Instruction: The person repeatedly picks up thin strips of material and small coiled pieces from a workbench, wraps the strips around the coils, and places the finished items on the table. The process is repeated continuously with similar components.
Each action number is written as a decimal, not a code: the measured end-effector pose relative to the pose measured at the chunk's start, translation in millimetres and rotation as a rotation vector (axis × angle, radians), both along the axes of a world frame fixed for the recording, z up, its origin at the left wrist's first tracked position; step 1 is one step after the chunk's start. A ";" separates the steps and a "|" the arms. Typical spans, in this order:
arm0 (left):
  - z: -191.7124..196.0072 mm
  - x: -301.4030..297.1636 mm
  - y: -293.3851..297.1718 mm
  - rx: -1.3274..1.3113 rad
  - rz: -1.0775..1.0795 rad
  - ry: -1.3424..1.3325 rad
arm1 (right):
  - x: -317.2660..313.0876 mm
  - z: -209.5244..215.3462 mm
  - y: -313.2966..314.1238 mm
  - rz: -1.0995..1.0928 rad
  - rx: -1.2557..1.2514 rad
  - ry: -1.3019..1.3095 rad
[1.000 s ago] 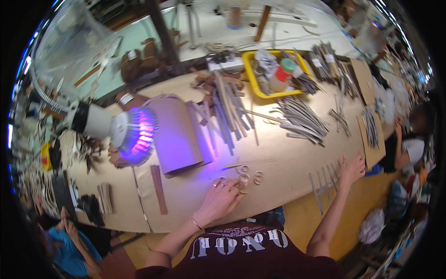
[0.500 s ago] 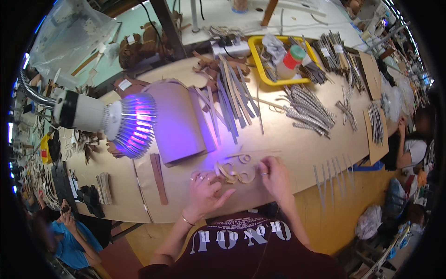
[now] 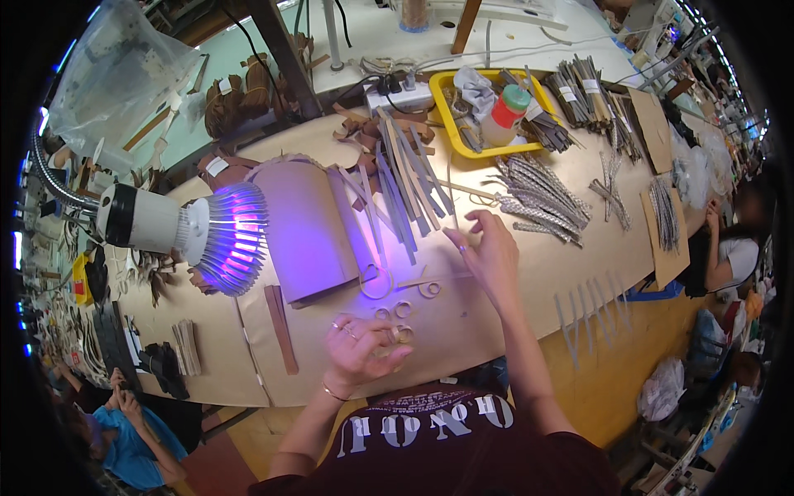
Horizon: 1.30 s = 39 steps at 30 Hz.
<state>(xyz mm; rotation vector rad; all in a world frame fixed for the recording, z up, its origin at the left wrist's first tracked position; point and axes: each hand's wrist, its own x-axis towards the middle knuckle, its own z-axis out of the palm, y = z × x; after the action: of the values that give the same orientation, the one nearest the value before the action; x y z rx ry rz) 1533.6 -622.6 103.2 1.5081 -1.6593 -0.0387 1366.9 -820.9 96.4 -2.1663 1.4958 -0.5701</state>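
Well left of the left hand's fingers stands a lamp with a finned head, throwing violet light on a brown curved sheet. Between lamp and fingers, flat brown strips lie on the counter.

The left hand hangs low over the counter, fingers loosely bent, thumb apart from the forefinger. A small pale coil sits right at these fingertips; whether they pinch it cannot be told. Two pale rings lie just beyond the fingertips, with a wider loop farther out. Small coils like these probably spring open, so a light pinch across the sides should keep the turns even.

Ahead, between both hands' fingers, lies a bundle of long strips. The right hand reaches forward, thumb and forefinger parted; a thin strip ends by the thumb, grip unclear. Taking such a strip by its near end, pulling it flat and straight, should leave its neighbours undisturbed.

Right of these fingers lie braided strips; beyond the fingertips sits a yellow tray.
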 end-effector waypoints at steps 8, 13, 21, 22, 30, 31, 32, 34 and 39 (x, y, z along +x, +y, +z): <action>16.7 -11.7 -18.0 -0.099 -0.021 0.065 | 6.9 -25.5 -24.6 -0.113 0.173 -0.015; 8.9 -15.5 -20.4 -0.025 -0.006 0.087 | 4.0 -27.5 -26.0 -0.019 0.301 -0.409; 7.9 -18.4 -20.8 -0.018 0.005 0.112 | 59.6 -25.1 -55.4 0.034 -0.308 -0.218; 7.2 -18.1 -20.4 -0.021 0.015 0.115 | 63.7 -26.4 -52.1 0.054 -0.171 -0.172; 2.4 -13.6 -19.4 -0.002 0.022 0.129 | 96.5 -29.6 -48.6 0.067 0.104 0.035; 2.4 -12.9 -19.5 0.001 0.028 0.124 | 95.4 -28.3 -50.2 0.050 0.172 0.005; 2.6 -12.1 -19.7 0.003 0.033 0.119 | 94.3 -26.9 -51.6 0.031 0.239 -0.025; 3.0 -10.9 -20.3 0.009 0.037 0.123 | 91.0 -24.3 -53.8 -0.007 0.191 -0.025; 5.2 -10.5 -21.3 0.043 0.045 0.134 | 89.1 -20.7 -53.7 -0.173 -0.243 -0.144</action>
<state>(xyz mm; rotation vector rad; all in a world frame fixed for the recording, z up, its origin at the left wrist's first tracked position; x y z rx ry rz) 1523.1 -643.9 108.4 1.5400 -1.5264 -0.1490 1456.0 -874.6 75.7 -2.1280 1.6147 -0.9923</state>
